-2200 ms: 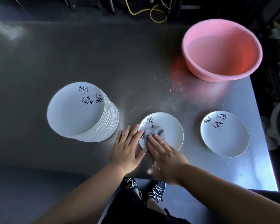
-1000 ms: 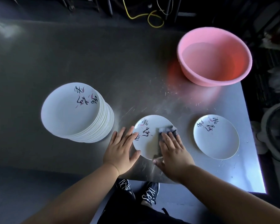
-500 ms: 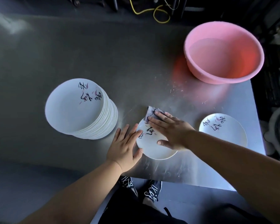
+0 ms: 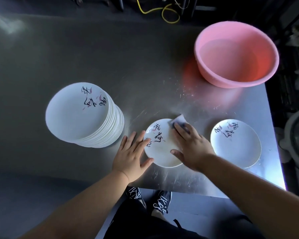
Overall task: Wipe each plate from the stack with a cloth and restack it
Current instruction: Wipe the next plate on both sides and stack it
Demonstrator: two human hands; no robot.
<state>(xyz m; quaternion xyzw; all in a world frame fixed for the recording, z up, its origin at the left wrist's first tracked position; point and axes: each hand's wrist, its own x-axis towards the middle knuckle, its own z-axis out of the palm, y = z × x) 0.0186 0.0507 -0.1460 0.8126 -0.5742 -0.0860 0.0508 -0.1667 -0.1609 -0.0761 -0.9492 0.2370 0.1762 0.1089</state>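
Plate in work (image 4: pixel 160 149): flat on the table (image 4: pixel 110 57), between my two hands, painted face up. Cloth (image 4: pixel 179 120) sits on its far right rim, partly overhanging onto the metal.

My right hand (image 4: pixel 191 145) lies over the cloth, fingers straight, pressing it down flat; nothing curled round it, thumb resting on the plate's near right part. My left hand (image 4: pixel 131 155) is spread and open, fingertips touching the plate's left rim, palm on the table, bracing.

Judgement on the stroke: the cloth is at the edge, so the centre and near-left part likely want covering yet. Keep pressure even through flat fingers, sweep in arcs back toward my left hand, and hold the left fingertips firm so the plate does not skate on the smooth steel. Keep the cloth from riding fully off the rim.

Outward: unwiped stack (image 4: pixel 84 114) stands beyond and left of my left hand, apart from it. A single plate (image 4: pixel 236 144) lies just right of my right wrist, presumably the start of the wiped stack; this plate goes on it once done. Pink basin (image 4: pixel 236 54) sits far beyond my right hand, near the table's far right corner.
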